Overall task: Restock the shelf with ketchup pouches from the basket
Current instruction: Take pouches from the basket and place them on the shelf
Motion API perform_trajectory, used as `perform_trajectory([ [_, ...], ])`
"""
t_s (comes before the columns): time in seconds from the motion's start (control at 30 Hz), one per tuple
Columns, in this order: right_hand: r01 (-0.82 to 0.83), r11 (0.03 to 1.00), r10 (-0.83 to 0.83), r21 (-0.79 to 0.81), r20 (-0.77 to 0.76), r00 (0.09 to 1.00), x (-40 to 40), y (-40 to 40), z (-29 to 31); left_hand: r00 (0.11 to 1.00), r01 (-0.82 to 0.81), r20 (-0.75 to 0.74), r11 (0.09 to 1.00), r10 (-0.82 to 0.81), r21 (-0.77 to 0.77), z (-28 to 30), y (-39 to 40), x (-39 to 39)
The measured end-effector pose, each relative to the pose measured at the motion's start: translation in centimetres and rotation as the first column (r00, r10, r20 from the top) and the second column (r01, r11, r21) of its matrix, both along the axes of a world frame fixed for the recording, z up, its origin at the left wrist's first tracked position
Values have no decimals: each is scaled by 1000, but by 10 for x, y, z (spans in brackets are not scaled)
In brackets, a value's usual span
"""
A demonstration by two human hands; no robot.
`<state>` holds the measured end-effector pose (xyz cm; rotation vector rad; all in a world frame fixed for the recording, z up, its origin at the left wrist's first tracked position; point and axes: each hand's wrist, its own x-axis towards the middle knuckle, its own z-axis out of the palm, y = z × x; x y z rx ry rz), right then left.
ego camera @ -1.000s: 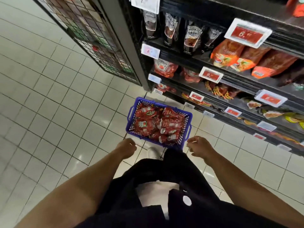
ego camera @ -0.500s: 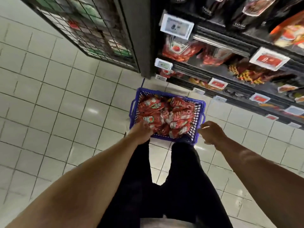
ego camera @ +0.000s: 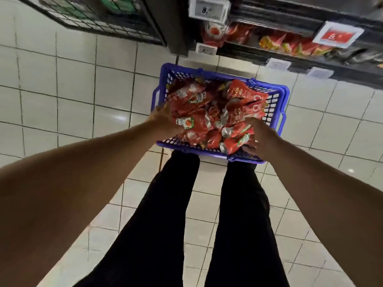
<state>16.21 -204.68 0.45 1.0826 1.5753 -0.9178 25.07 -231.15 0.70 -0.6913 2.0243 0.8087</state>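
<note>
Left hand at the left rim of the basket, a little above the middle of the frame, fingers curled down onto the red ketchup pouches; seems to grip one or more, but fingertips hidden among the foil, so grasp not sure. Right hand at the near right corner of the same basket, fingers bent around a pouch with a green and red edge, apparently pinching it. Both forearms coming in from the lower corners of the frame, meeting over the basket.

Basket blue, plastic, with open lattice walls, standing on the pale tiled floor just beyond two legs in black trousers. Filled with a loose heap of pouches, lying flat and crossed in many directions, no common long axis.

Shelf in the upper right of the frame, above and to the right of the basket, running as a long band from centre top toward the right edge. Already holding red packets, blurred. Right hand nearer to the shelf than the left; probably the easier one for lifting pouches up and right to it.

Readable writing: price tag at top centre showing "8."; red tag further right showing perhaps "6.", blurred. On pouch labels only fragments, something like "NZ", so the brand probably Heinz, not certain. Large pale letters on the right pouches, not legible.
</note>
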Motion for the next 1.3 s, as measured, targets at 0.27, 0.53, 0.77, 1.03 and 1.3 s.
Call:
perform_trajectory([
  [0.27, 44, 991, -44, -127, 4, 999, -39, -1, -112, 968, 151, -199, 988, -154, -30, -136, -1, -35],
  [0.53, -38, 999, 40, -29, 103, 994, -55, -14, -151, 894, 388, -19, 793, -448, -470, -175, 0, -37],
  [0.77, 186, 968, -174, -169, 80, 981, -23, 10, -113, 966, 251, 132, 919, -220, -304, -128, -6, -61],
  [1.03, 454, 763, -371, -460, 262, 891, 14, 20, 73, 652, -757, 532, 430, 540, 491, 56, 12, -21],
  [1.3, 17, 758, -166, -652, -167, 972, -19, -20, 294, 789, -491, 195, 406, 583, 771, 279, 31, -42],
])
